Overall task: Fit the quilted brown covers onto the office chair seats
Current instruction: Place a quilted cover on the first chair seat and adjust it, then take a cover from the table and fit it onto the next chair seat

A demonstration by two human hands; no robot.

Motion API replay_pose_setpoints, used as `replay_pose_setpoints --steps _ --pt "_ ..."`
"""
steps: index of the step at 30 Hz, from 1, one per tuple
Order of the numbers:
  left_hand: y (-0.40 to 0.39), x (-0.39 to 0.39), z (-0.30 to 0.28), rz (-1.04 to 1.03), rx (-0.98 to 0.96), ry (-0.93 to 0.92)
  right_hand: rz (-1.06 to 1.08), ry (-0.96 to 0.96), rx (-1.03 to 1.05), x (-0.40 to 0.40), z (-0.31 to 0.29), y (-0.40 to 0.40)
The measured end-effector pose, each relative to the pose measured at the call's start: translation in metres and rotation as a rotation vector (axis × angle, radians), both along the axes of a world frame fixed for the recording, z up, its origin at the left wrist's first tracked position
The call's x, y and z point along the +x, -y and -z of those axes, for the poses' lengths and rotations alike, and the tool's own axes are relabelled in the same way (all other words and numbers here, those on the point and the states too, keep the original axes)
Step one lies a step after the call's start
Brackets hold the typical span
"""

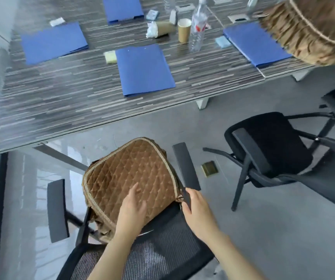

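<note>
Grey office floor beside striped table (61, 102) | quilted brown cover (130, 170) lying over near chair (162, 239) seat | left hand (132, 209) pressing flat, fingers straight | right hand (197, 211) pinching rear corner | risk: elastic hem slipping off, corner springing back.

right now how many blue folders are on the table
4. One at the far left, one at the top centre, one in the middle nearest the chair, one at the right, partly under a brown cover. More may lie out of frame.
</note>
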State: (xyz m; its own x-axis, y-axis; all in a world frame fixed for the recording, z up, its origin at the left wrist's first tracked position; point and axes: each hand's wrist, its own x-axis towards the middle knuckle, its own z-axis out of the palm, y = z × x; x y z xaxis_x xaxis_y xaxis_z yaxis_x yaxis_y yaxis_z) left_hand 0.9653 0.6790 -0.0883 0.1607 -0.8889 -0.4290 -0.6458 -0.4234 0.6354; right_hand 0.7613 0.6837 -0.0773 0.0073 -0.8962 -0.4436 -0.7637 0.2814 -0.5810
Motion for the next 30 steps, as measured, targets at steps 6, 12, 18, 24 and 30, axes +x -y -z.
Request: replay_pose_setpoints --steps 6,12,18,24,30 --pt "-0.043 -0.138 -0.035 0.101 -0.09 -0.038 0.145 0.015 -0.088 -0.146 -0.052 -0.065" --pt "-0.065 -0.318 -0.066 0.328 -0.121 -0.082 0.358 -0.026 -0.185 -0.298 -0.089 -0.121" --pt "-0.07 -0.452 -0.097 0.624 -0.095 -0.077 0.567 -0.011 -0.222 -0.414 -0.114 -0.163" --pt "-0.044 -0.545 -0.106 0.689 -0.104 -0.132 0.705 0.013 -0.243 -0.507 -0.126 -0.159" --pt "0.029 -0.638 -0.105 0.612 -0.126 -0.159 0.611 0.008 -0.257 -0.613 -0.137 -0.082"
